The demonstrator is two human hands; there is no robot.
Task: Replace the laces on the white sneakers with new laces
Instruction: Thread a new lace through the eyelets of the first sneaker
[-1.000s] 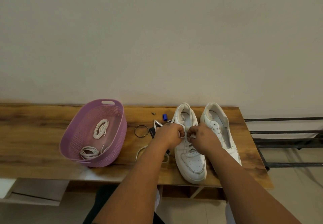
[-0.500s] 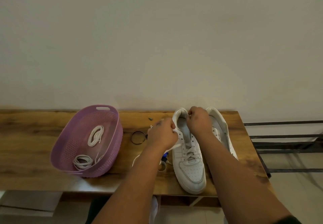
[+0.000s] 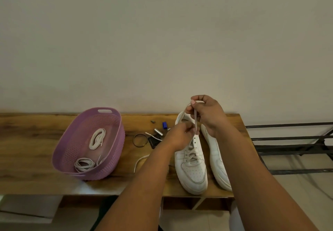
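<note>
Two white sneakers stand side by side on the wooden table (image 3: 32, 144), toes toward me. The left sneaker (image 3: 193, 173) has a lace crossed through its lower eyelets. My right hand (image 3: 207, 113) is raised above the shoe and pinches the lace (image 3: 195, 118), drawn up taut. My left hand (image 3: 182, 137) sits over the shoe's upper eyelets and pinches the same lace lower down. The right sneaker (image 3: 216, 158) is partly hidden by my right forearm. A purple basket (image 3: 117, 140) at the left holds two coiled white laces (image 3: 96, 138).
Between basket and shoes lie a metal ring (image 3: 139, 140), a blue cap (image 3: 164, 125), small metal parts and a dark flat item. A loose white lace (image 3: 138, 162) curls beside my left forearm. A black metal rack (image 3: 292, 147) stands right of the table.
My right hand has risen from the shoe's collar, drawing the lace upward. My left hand shifted slightly right onto the lace. The view tilted a little.
</note>
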